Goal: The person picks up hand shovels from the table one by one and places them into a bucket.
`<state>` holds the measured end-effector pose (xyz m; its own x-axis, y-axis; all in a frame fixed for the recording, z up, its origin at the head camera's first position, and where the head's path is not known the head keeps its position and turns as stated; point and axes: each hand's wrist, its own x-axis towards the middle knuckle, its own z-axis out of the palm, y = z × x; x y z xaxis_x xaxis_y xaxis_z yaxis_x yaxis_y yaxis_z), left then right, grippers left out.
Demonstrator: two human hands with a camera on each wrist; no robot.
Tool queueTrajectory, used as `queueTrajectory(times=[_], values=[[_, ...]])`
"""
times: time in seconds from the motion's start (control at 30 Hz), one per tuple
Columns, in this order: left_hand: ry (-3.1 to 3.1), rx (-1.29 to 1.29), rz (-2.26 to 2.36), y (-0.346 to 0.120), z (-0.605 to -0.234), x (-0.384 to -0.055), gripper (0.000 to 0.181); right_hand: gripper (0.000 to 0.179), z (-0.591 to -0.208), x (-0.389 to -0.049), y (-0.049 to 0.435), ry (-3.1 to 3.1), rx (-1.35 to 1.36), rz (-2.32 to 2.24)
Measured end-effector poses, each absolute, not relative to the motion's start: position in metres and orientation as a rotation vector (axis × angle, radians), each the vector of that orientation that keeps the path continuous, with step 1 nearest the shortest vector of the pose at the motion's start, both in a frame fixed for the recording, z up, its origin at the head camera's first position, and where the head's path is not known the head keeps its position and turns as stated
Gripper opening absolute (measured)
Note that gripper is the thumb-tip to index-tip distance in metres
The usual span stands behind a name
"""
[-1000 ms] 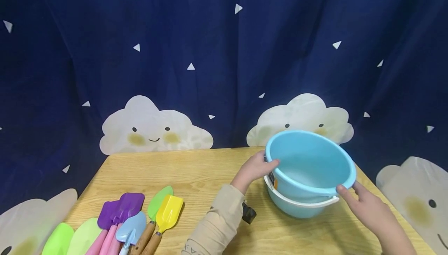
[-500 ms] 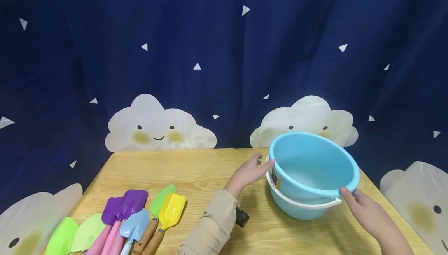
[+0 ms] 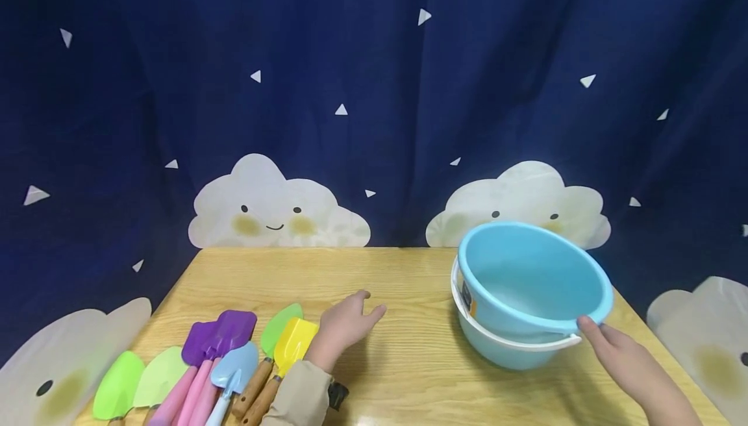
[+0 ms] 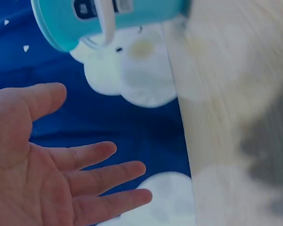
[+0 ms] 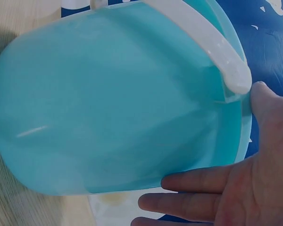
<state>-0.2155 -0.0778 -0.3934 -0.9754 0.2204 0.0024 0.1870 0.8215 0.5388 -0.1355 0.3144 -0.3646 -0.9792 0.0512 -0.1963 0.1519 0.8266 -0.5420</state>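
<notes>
A light-blue bucket (image 3: 520, 341) with a white handle (image 3: 514, 341) stands at the right of the table, its mouth facing up. At its right side is my right hand (image 3: 634, 367); the thumb touches the rim. In the right wrist view, straight fingers (image 5: 193, 181) lie along the bucket wall. My left hand (image 3: 345, 325) hovers over the table, apart from the bucket, near the yellow shovel (image 3: 295, 341). The left wrist view shows its fingers (image 4: 108, 176) spread, with nothing in them.
Several toy shovels lie at the front left, among them a purple one (image 3: 234, 332), a light-blue one (image 3: 236, 364) and a green one (image 3: 119, 380). A dark-blue curtain (image 3: 386, 88) with white clouds hangs behind the wooden table (image 3: 403, 283).
My left hand has let go of the bucket's rim and moved left, toward the shovels. The right hand stays at the bucket. The head view has shifted slightly left.
</notes>
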Motion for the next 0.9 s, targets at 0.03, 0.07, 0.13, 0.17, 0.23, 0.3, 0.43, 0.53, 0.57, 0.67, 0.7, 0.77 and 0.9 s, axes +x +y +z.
queueTrajectory(times=[0.03, 0.07, 0.13, 0.17, 0.23, 0.3, 0.43, 0.53, 0.57, 0.67, 0.7, 0.77, 0.9], values=[[2.963, 0.320, 0.840, -0.083, -0.395, -0.213, 0.053, 0.075, -0.365, -0.135, 0.315, 2.837, 0.160, -0.863], [2.985, 0.312, 0.818, -0.087, -0.396, -0.211, 0.053, 0.075, -0.365, -0.135, 0.316, 2.834, 0.164, -0.866], [3.017, 0.289, 0.786, -0.095, -0.397, -0.207, 0.052, 0.075, -0.365, -0.134, 0.317, 2.826, 0.170, -0.861], [3.026, 0.275, 0.779, -0.098, -0.399, -0.205, 0.052, 0.076, -0.365, -0.134, 0.318, 2.816, 0.174, -0.858], [3.050, 0.240, 0.749, -0.106, -0.401, -0.202, 0.053, 0.076, -0.365, -0.134, 0.318, 2.814, 0.174, -0.856], [3.068, 0.193, 0.722, -0.112, -0.404, -0.199, 0.053, 0.076, -0.366, -0.135, 0.319, 2.816, 0.170, -0.856], [3.113, 0.109, 0.642, -0.125, -0.411, -0.195, 0.053, 0.076, -0.368, -0.135, 0.320, 2.835, 0.163, -0.851], [3.123, 0.045, 0.637, -0.135, -0.416, -0.191, 0.051, 0.077, -0.368, -0.136, 0.320, 2.830, 0.161, -0.853], [3.120, 0.017, 0.640, -0.138, -0.418, -0.190, 0.051, 0.077, -0.368, -0.136, 0.319, 2.826, 0.160, -0.857], [3.104, -0.033, 0.641, -0.149, -0.421, -0.185, 0.052, 0.077, -0.368, -0.137, 0.319, 2.812, 0.149, -0.865], [3.103, -0.040, 0.636, -0.152, -0.423, -0.184, 0.052, 0.077, -0.368, -0.138, 0.319, 2.806, 0.147, -0.866], [3.112, -0.043, 0.636, -0.158, -0.425, -0.180, 0.052, 0.077, -0.367, -0.138, 0.318, 2.795, 0.145, -0.866], [3.116, -0.061, 0.603, -0.169, -0.432, -0.173, 0.047, 0.078, -0.366, -0.139, 0.318, 2.783, 0.147, -0.870]])
